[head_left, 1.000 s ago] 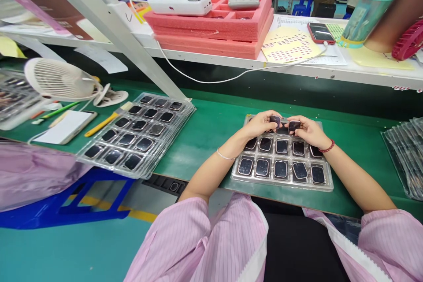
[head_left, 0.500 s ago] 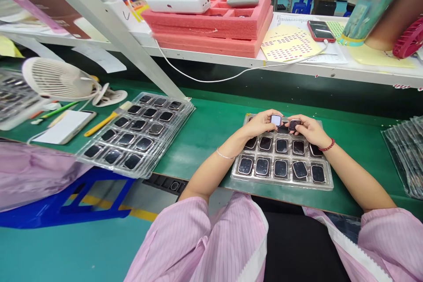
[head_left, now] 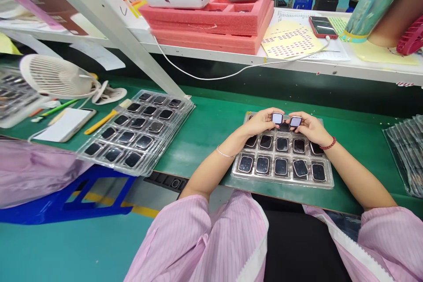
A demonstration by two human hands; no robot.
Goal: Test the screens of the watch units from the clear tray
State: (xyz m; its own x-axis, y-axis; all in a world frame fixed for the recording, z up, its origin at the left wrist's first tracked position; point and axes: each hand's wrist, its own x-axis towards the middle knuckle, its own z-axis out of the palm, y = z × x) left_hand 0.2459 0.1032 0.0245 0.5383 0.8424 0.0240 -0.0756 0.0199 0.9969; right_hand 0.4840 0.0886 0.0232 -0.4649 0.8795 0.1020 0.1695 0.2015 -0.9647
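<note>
My left hand (head_left: 264,120) pinches a square watch face (head_left: 276,118) by its edge, its surface bright with reflected light. Close beside it, a second watch face (head_left: 295,121), also bright, is gripped between thumb and fingers of my right hand (head_left: 310,128). The two faces are apart. Both hands are over the back part of a clear plastic tray (head_left: 281,179), which holds rows of dark watch faces in its compartments. One dark face (head_left: 300,168) in the front row lies tilted. My hands hide part of the back row.
Stacked clear trays (head_left: 148,169) of watch faces, a yellow brush (head_left: 102,123), a phone (head_left: 68,125) and a white fan (head_left: 56,77) lie left. More trays (head_left: 405,154) stand right. A shelf (head_left: 205,53) behind bears pink foam trays (head_left: 211,22), a cable and a cup (head_left: 372,11).
The watch face in my right hand has tilted from dark to bright with reflection. My left hand holds its face almost in the same spot. The view has shifted slightly.
</note>
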